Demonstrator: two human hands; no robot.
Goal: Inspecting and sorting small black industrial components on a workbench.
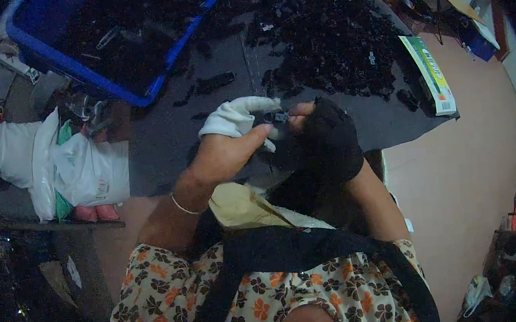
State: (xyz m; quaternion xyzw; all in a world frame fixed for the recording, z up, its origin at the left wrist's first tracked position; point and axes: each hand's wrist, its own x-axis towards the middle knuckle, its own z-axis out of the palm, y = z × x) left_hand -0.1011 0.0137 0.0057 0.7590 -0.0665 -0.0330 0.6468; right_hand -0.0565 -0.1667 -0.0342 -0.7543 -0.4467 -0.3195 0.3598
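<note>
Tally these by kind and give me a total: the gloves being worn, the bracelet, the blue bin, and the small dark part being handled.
Gloves: 2 (white glove, black glove)
Bracelet: 1
Blue bin: 1
Small dark part: 1
Total: 5

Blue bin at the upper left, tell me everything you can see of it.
The blue bin looks like plastic, open-topped, with a smooth rim. It sits at an angle, one corner pointing toward the wearer; its far end runs out of view. Inside are dark pieces, too dim to tell apart. Its base is hidden. The left hand is not touching it.
</note>
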